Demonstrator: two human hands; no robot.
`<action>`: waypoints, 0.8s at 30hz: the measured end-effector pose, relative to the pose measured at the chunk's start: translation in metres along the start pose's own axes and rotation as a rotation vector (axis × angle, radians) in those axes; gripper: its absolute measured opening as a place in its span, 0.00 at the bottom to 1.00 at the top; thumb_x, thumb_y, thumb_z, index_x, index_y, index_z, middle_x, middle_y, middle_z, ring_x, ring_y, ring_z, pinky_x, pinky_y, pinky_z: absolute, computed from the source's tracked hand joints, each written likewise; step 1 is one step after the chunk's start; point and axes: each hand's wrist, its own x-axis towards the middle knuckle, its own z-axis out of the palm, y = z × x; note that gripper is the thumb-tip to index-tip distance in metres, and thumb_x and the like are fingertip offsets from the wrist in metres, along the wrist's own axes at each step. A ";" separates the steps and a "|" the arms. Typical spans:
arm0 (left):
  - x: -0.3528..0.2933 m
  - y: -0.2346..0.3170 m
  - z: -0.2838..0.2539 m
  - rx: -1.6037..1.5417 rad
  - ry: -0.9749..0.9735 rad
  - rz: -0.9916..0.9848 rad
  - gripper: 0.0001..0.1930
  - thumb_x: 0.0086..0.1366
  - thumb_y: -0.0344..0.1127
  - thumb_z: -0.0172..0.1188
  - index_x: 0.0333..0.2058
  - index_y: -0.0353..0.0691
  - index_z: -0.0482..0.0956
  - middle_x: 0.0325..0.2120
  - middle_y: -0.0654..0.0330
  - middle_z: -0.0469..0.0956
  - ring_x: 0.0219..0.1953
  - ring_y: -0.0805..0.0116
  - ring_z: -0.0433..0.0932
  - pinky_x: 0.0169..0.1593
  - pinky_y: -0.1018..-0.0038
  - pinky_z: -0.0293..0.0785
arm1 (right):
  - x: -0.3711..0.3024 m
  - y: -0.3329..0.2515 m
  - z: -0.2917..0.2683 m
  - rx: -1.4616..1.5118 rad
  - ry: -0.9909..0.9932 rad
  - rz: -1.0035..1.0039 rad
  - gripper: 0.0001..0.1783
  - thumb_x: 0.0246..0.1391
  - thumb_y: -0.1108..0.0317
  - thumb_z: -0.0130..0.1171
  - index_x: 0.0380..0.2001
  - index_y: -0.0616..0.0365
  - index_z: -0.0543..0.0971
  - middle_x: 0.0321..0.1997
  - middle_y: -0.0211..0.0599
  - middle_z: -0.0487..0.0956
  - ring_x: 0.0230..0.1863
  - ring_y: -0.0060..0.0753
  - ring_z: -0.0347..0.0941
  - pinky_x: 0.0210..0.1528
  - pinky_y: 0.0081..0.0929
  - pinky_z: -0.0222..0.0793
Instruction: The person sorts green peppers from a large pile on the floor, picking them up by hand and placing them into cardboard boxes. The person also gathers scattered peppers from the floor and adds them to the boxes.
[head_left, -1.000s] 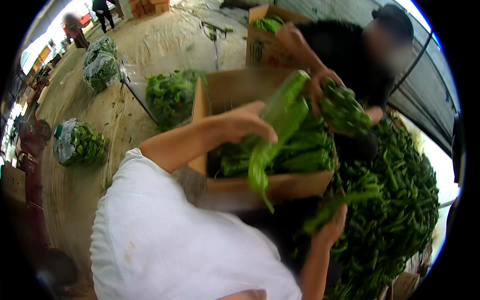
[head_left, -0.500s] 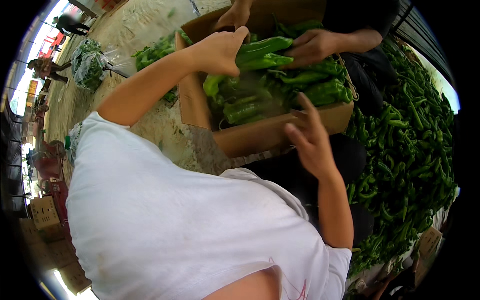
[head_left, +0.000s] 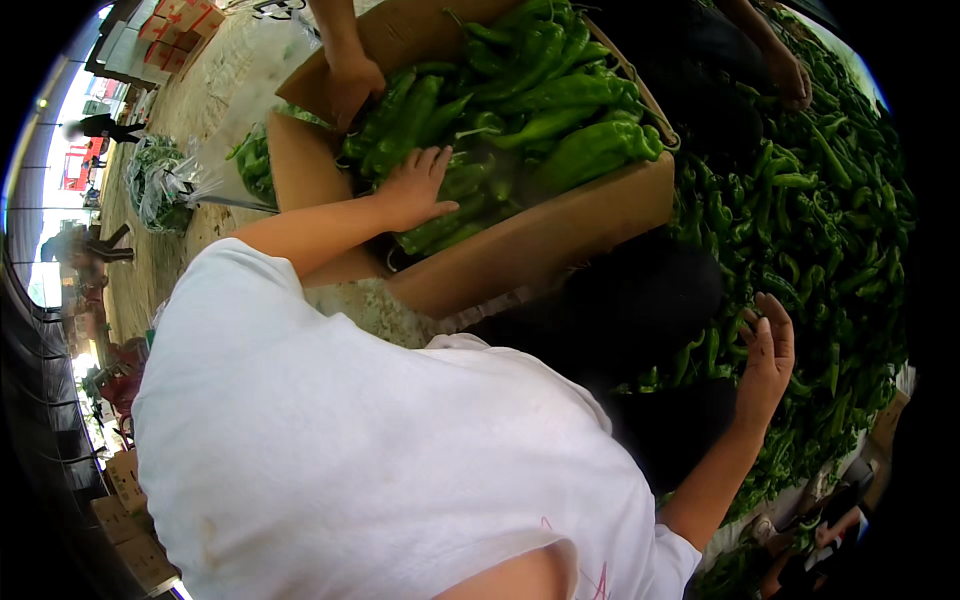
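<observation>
Long green peppers point(head_left: 545, 95) fill an open cardboard box point(head_left: 540, 240) in front of me. My left hand point(head_left: 412, 192) lies on the peppers near the box's left end, its fingers stretched out and holding nothing. Off to the right, my right hand point(head_left: 768, 345) hovers at the edge of a large pepper pile point(head_left: 810, 230). Its fingers are apart and a little bent, with no pepper in them. Another person's hand point(head_left: 352, 88) reaches into the far left corner of the box, its fingertips hidden. That person's other hand point(head_left: 792, 82) is over the pile's far side.
A clear plastic bag of green produce point(head_left: 158, 185) stands on the floor to the left. More peppers point(head_left: 255, 165) lie beside the box's left flap. Stacked cartons point(head_left: 125, 510) are at the lower left. Another person's arm point(head_left: 840, 525) shows at the lower right.
My left hand has let go of the peppers it held and now rests on those inside the box. My right hand has moved right, from the box to the pile. The co-worker's hands have moved apart.
</observation>
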 end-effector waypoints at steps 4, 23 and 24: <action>0.003 0.007 -0.004 0.038 -0.009 0.048 0.47 0.59 0.55 0.57 0.63 0.28 0.43 0.58 0.43 0.54 0.58 0.46 0.56 0.59 0.58 0.59 | 0.015 0.014 -0.036 -0.083 0.051 0.052 0.18 0.61 0.63 0.50 0.52 0.57 0.72 0.53 0.35 0.74 0.51 0.30 0.71 0.51 0.27 0.67; 0.083 -0.106 -0.035 -0.163 0.450 -0.450 0.24 0.58 0.40 0.60 0.50 0.33 0.72 0.41 0.45 0.76 0.44 0.51 0.76 0.48 0.62 0.70 | 0.039 0.049 -0.067 -0.118 0.143 0.182 0.17 0.62 0.64 0.48 0.51 0.58 0.72 0.51 0.37 0.75 0.50 0.27 0.71 0.53 0.26 0.65; 0.073 -0.106 -0.038 -0.177 0.654 -0.405 0.24 0.58 0.41 0.61 0.49 0.33 0.73 0.39 0.46 0.77 0.42 0.53 0.77 0.47 0.62 0.71 | 0.038 0.044 -0.062 -0.110 0.155 0.177 0.17 0.62 0.64 0.48 0.51 0.58 0.73 0.51 0.37 0.75 0.50 0.27 0.71 0.53 0.26 0.65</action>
